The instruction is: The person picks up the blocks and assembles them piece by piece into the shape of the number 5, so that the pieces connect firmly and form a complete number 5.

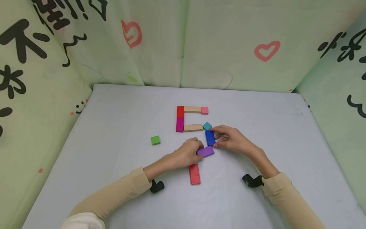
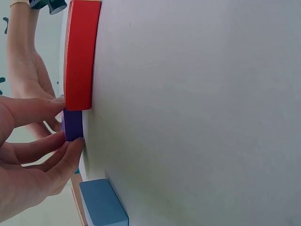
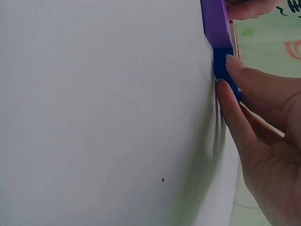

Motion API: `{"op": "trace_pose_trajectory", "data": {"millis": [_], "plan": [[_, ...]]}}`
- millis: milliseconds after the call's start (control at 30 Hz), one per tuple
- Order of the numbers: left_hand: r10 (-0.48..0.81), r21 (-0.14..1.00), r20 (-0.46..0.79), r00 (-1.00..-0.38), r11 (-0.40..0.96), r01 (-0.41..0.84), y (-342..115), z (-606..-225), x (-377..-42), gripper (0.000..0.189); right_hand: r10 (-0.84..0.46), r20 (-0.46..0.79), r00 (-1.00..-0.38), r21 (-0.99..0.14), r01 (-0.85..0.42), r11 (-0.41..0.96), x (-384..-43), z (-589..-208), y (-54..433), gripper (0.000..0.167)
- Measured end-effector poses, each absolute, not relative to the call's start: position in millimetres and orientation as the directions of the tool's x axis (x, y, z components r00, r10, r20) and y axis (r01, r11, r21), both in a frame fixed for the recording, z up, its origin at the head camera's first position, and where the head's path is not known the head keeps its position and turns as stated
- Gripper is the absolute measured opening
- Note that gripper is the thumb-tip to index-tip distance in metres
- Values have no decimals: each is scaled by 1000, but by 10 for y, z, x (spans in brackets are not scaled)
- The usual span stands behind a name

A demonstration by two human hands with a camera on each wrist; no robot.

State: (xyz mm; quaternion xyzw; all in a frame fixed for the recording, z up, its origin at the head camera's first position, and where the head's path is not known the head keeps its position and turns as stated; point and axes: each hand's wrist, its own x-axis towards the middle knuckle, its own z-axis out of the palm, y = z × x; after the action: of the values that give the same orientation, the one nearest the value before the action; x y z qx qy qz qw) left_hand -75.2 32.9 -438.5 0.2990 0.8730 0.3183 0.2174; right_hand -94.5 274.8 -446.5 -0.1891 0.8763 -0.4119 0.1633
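Note:
In the head view my left hand (image 1: 187, 153) pinches a purple rectangular block (image 1: 206, 151) at its left end. My right hand (image 1: 233, 139) holds a blue rectangular block (image 1: 210, 138) between thumb and fingers, from its right side. The lower end of the blue block meets the purple one; a teal cube (image 1: 207, 126), turned at an angle, sits by its upper end. In the right wrist view, fingertips (image 3: 224, 89) touch the blue block (image 3: 222, 62). Below my left hand lies a red block (image 1: 195, 174), its top end partly hidden.
Beyond the hands, a red block (image 1: 180, 111), a magenta block (image 1: 179, 124), two wooden blocks (image 1: 193, 109) and a pink cube (image 1: 204, 110) form an open-sided shape. A green block (image 1: 155, 140) lies apart on the left of the white table (image 1: 114, 127). Patterned curtains (image 1: 223, 47) surround it.

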Motion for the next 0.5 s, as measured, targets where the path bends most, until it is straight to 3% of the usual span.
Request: {"op": "trace_pose_trajectory", "data": {"millis": [500], "plan": [[630,669,-210,-748,650,360,285,-4345,-709,42,-474,-141,-869,-761,-211,613,-954,-4454,2752,58]]}}
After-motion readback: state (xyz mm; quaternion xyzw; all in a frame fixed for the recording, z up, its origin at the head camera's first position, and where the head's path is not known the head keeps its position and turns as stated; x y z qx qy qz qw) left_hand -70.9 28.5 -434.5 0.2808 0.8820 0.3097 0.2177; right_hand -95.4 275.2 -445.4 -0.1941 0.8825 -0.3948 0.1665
